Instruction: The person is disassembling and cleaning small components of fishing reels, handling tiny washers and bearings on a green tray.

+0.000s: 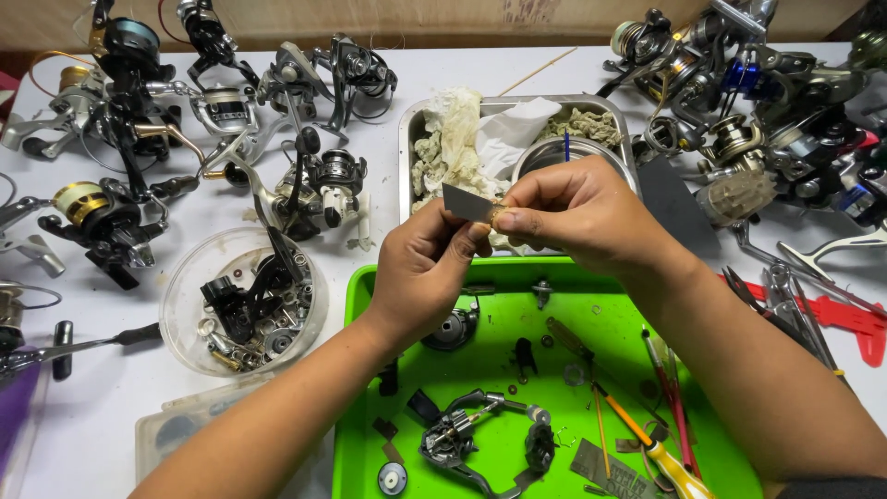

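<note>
Both hands pinching: left hand point(423, 273) holds grey sandpaper strip point(467, 201) angled left, right hand point(577, 214) presses a small brass ring point(498, 218) against it.

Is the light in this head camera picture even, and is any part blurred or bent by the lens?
Head view: light is soft and even, with weak shadows under the left hand and right hand; the green tray looks very saturated; the hands and the small grey piece are sharp; the reels at the corners look slightly stretched.
</note>
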